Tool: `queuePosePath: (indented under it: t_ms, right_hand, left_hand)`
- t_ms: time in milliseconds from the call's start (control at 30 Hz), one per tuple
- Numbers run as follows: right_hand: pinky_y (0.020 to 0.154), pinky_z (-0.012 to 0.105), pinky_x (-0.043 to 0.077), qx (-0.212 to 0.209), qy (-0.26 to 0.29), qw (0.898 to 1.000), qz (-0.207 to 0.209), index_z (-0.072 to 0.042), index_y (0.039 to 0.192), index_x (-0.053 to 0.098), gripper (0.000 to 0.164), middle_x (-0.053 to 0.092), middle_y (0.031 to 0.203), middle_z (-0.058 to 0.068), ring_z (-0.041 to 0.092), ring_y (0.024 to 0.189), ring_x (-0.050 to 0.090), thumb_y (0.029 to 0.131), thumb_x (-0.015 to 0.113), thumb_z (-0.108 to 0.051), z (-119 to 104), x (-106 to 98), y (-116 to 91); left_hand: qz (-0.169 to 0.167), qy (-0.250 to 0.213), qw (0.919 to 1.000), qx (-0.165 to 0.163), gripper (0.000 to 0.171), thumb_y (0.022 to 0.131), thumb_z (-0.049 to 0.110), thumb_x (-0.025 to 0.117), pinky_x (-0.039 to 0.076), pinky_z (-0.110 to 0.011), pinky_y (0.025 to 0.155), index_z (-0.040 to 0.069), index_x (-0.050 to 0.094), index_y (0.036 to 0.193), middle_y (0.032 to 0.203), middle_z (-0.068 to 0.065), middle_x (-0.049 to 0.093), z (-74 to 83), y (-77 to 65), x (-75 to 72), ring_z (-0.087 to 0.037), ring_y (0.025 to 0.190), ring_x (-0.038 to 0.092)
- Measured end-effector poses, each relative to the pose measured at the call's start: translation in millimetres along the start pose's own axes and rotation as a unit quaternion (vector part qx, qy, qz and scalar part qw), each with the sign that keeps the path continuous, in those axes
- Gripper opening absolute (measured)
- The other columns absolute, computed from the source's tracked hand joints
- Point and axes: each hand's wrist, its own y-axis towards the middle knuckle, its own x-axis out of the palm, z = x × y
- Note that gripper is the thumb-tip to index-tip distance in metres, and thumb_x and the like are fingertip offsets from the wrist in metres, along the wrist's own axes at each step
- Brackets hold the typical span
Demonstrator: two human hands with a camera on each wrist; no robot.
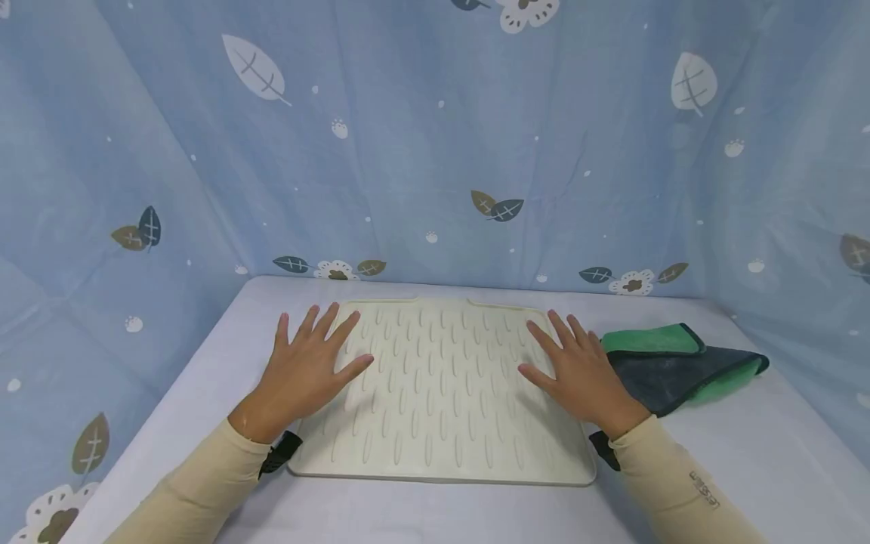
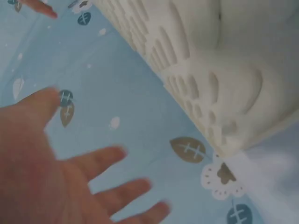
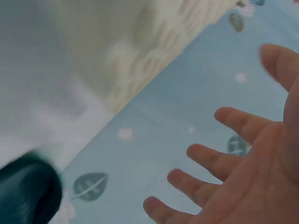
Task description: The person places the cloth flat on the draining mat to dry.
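A cream mat [image 1: 435,393] with rows of raised oval ridges and a notch in its far edge lies flat on the white table. My left hand [image 1: 306,370], fingers spread, hovers over the mat's left edge; the left wrist view shows its palm bare and the ridged mat [image 2: 196,60] beyond. Over the right edge hovers my right hand [image 1: 581,370], fingers spread too and holding nothing. Just beyond it lies a folded green and dark grey cloth [image 1: 669,370], whose dark rounded edge [image 3: 32,191] shows blurred in the right wrist view.
The white tabletop [image 1: 435,514] reaches back to a blue curtain [image 1: 408,151] printed with leaves and flowers, which hangs behind and on both sides. A black strap [image 1: 280,453] sits at the left wrist, another [image 1: 603,449] at the right.
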Motion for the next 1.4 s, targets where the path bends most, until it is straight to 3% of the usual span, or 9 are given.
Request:
queuePosePath:
  t_ms: [167, 267, 433, 533, 733, 1000, 1400]
  right_hand:
    - [0.108, 0.074, 0.028, 0.007, -0.024, 1.0, -0.001, -0.005, 0.15, 0.043, 0.065, 0.035, 0.153, 0.034, 0.06, 0.138, 0.032, 0.093, 0.067, -0.026, 36, -3, 2]
    - [0.104, 0.076, 0.03, 0.027, -0.02, 0.999, -0.017, -0.002, 0.148, 0.044, 0.062, 0.035, 0.15, 0.039, 0.064, 0.134, 0.032, 0.091, 0.063, -0.017, 64, -6, -1]
    - [0.096, 0.079, 0.032, 0.059, -0.028, 0.996, -0.061, -0.001, 0.147, 0.043, 0.06, 0.033, 0.148, 0.042, 0.069, 0.129, 0.032, 0.091, 0.056, -0.017, 105, -7, -11]
    - [0.094, 0.083, 0.027, 0.089, -0.027, 0.991, -0.092, -0.002, 0.15, 0.037, 0.065, 0.029, 0.149, 0.042, 0.071, 0.13, 0.027, 0.09, 0.055, -0.019, 123, -6, -16]
    - [0.095, 0.087, 0.02, 0.129, -0.012, 0.984, -0.123, 0.0, 0.152, 0.029, 0.074, 0.022, 0.149, 0.043, 0.073, 0.13, 0.019, 0.088, 0.059, -0.023, 143, -5, -26]
    - [0.089, 0.087, 0.028, 0.147, -0.007, 0.981, -0.129, 0.002, 0.15, 0.028, 0.081, 0.021, 0.145, 0.045, 0.073, 0.126, 0.023, 0.086, 0.067, -0.027, 158, 2, -30]
    - [0.085, 0.082, 0.036, 0.174, -0.005, 0.974, -0.148, 0.007, 0.152, 0.021, 0.083, 0.015, 0.143, 0.052, 0.078, 0.124, 0.02, 0.089, 0.065, -0.028, 167, 9, -27]
  left_hand:
    - [-0.011, 0.008, 0.9998, 0.018, 0.061, 0.097, 0.047, 0.06, 0.039, -0.068, 0.103, 0.012, 0.051, 0.146, 0.149, -0.024, 0.048, -7.9, -3.4, 0.8, -0.047, 0.131, 0.051]
    - [-0.044, 0.008, 0.999, 0.011, 0.055, 0.098, 0.039, 0.061, 0.048, -0.064, 0.091, 0.01, 0.053, 0.144, 0.143, -0.026, 0.053, -13.0, -3.2, 2.9, -0.047, 0.121, 0.058]
    - [-0.116, -0.02, 0.993, -0.014, 0.055, 0.1, 0.036, 0.059, 0.048, -0.064, 0.09, 0.008, 0.05, 0.146, 0.141, -0.026, 0.054, -19.8, -3.2, 7.8, -0.047, 0.118, 0.059]
    - [-0.137, -0.037, 0.9896, -0.021, 0.058, 0.1, 0.035, 0.06, 0.047, -0.065, 0.093, 0.007, 0.047, 0.148, 0.14, -0.025, 0.054, -21.8, -2.6, 10.8, -0.047, 0.121, 0.058]
    - [-0.141, -0.039, 0.989, -0.02, 0.059, 0.099, 0.036, 0.061, 0.047, -0.064, 0.095, 0.006, 0.047, 0.148, 0.141, -0.025, 0.055, -21.1, -0.9, 14.8, -0.046, 0.123, 0.057]
    - [-0.142, -0.034, 0.989, -0.021, 0.057, 0.098, 0.037, 0.062, 0.046, -0.063, 0.097, 0.003, 0.053, 0.143, 0.142, -0.028, 0.052, -22.0, -2.7, 18.8, -0.048, 0.127, 0.053]
    - [-0.14, -0.037, 0.9895, -0.008, 0.054, 0.099, 0.033, 0.062, 0.046, -0.059, 0.101, 0.001, 0.055, 0.141, 0.141, -0.028, 0.054, -24.4, -1.9, 23.5, -0.049, 0.128, 0.052]
